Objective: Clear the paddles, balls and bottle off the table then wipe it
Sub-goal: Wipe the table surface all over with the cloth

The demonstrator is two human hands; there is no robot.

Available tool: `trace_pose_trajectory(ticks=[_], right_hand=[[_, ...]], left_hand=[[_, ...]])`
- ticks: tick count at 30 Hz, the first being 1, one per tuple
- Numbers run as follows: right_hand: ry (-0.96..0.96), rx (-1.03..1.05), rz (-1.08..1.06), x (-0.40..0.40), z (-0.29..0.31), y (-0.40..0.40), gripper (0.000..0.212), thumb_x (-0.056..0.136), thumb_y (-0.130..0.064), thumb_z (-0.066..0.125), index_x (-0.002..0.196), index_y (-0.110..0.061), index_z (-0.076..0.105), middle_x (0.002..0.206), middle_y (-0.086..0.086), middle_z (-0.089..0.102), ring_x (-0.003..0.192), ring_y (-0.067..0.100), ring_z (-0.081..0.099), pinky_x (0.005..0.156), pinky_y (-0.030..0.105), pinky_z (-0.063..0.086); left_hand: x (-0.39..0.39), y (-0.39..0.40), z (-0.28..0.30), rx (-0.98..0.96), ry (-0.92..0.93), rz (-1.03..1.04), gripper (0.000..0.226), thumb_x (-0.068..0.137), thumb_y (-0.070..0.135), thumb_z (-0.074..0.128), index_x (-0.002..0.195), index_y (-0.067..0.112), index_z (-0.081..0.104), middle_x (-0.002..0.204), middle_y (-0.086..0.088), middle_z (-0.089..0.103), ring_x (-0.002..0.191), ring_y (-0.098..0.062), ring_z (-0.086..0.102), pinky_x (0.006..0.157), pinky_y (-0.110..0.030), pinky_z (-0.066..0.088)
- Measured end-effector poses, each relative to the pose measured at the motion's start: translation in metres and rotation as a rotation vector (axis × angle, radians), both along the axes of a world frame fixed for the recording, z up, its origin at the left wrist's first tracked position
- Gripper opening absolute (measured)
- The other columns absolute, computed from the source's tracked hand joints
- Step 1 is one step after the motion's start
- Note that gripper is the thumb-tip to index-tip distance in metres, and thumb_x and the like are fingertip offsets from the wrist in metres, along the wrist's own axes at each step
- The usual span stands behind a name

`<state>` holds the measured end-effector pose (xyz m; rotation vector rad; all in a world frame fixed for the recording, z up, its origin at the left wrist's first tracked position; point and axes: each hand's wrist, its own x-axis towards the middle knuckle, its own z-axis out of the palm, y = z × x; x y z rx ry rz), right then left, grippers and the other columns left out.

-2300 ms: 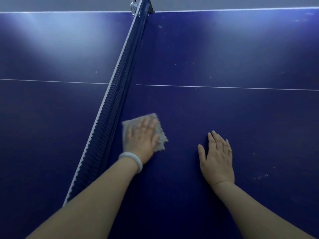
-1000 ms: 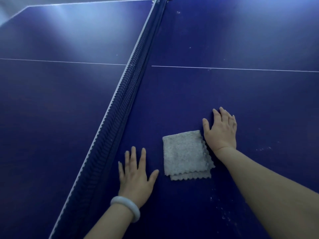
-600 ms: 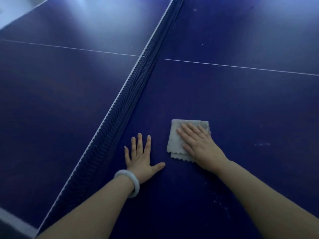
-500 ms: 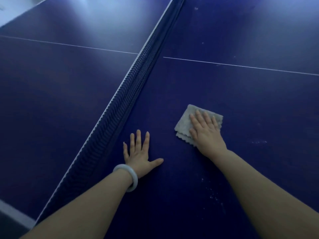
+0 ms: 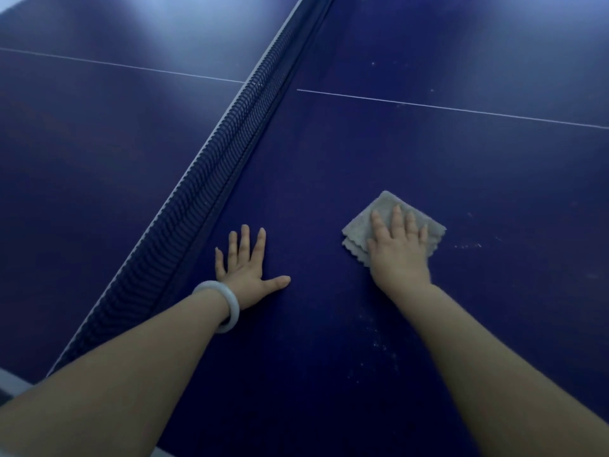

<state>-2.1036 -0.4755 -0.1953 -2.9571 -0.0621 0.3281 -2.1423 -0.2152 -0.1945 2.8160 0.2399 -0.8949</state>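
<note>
With your right hand [image 5: 399, 255] pressing flat on the folded cloth [image 5: 384, 215] and your left hand [image 5: 245, 268] spread empty beside the net [image 5: 211, 179], sweep the cloth in overlapping strokes toward the pale specks [image 5: 468, 246] on the blue surface [image 5: 428, 153].

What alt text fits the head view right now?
The right hand presses a folded grey cloth flat on the blue table. The left hand, with a white bangle at its wrist, rests flat beside the net.
</note>
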Motion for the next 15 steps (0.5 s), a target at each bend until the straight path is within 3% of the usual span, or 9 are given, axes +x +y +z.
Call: trace_pose_trajectory(ticks=[4,7,10,12,15], right_hand=[[-0.093,0.054,0.285,-0.083,-0.013,0.051,0.058,0.104,-0.037,0.022,0.157,-0.026,0.000,0.163,0.011,-0.012,0.149,0.032,-0.017,0.120,0.052,-0.009],[-0.101,0.043,0.420,-0.111,-0.017,0.037,0.057,0.102,-0.043,0.006,0.156,-0.029,-0.005,0.162,0.006,-0.016,0.149,0.025,-0.020,0.121,0.048,-0.009],[-0.077,0.009,0.114,-0.095,-0.013,0.003,0.057,0.102,-0.043,0.007,0.155,-0.031,-0.010,0.162,0.005,-0.020,0.147,0.022,-0.024,0.118,0.043,-0.019],[-0.070,0.005,-0.075,-0.087,-0.006,0.003,0.056,0.104,-0.037,0.020,0.156,-0.026,0.003,0.164,0.008,-0.010,0.150,0.025,-0.016,0.119,0.047,-0.015],[-0.088,0.125,-0.131,-0.092,-0.001,0.048,0.047,0.100,-0.023,0.036,0.146,-0.017,0.030,0.162,0.014,0.009,0.150,0.031,-0.006,0.120,0.048,-0.011]], left_hand=[[0.000,0.002,-0.002,0.032,-0.003,-0.015,0.109,0.082,0.078,0.042,0.142,0.033,-0.037,0.147,0.001,-0.048,0.139,-0.023,-0.040,0.113,-0.050,-0.021],[-0.001,0.004,-0.004,0.025,-0.033,-0.017,0.109,0.082,0.079,0.042,0.144,0.033,-0.035,0.149,0.000,-0.046,0.139,-0.024,-0.039,0.113,-0.050,-0.021],[-0.004,0.005,-0.006,0.000,-0.063,-0.020,0.108,0.082,0.078,0.042,0.146,0.032,-0.032,0.151,0.000,-0.044,0.140,-0.024,-0.038,0.113,-0.051,-0.021],[-0.005,0.006,-0.008,-0.020,-0.087,-0.016,0.105,0.084,0.076,0.042,0.147,0.032,-0.029,0.152,0.000,-0.042,0.140,-0.023,-0.037,0.113,-0.050,-0.022],[-0.005,0.008,-0.005,-0.081,-0.122,-0.002,0.088,0.093,0.065,0.037,0.151,0.032,-0.020,0.156,0.001,-0.035,0.143,-0.021,-0.033,0.114,-0.049,-0.020]])
